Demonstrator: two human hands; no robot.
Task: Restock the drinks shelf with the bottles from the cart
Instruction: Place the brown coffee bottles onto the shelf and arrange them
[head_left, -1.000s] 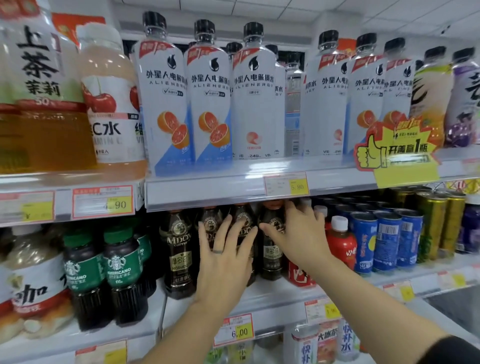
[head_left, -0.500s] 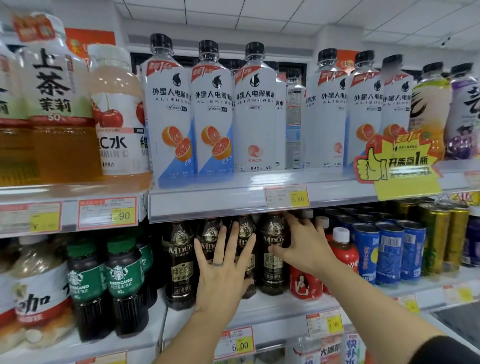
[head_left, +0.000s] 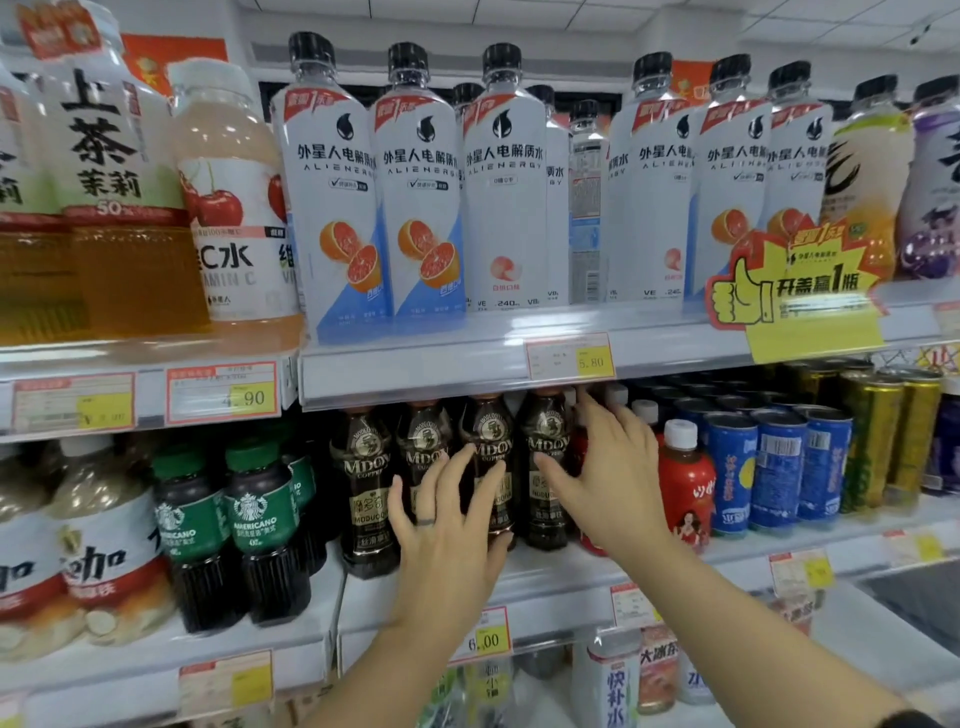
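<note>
Four dark coffee bottles (head_left: 488, 467) already stand in a front row on the middle shelf (head_left: 571, 571), between the green-labelled Americano bottles (head_left: 249, 525) and the red bottle (head_left: 685, 483), so this row looks filled. My left hand (head_left: 447, 525) and right hand (head_left: 608, 478) are both spread, gripping nothing, fingers against the bottles. With the cart out of view, I cannot tell how many remain.

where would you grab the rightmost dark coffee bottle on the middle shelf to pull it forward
Grip the rightmost dark coffee bottle around its labelled mid-body, coming from the front. It stands upright with its cap tucked under the upper shelf edge and neighbours close on both sides. The right hand, open, is already beside it.
</note>
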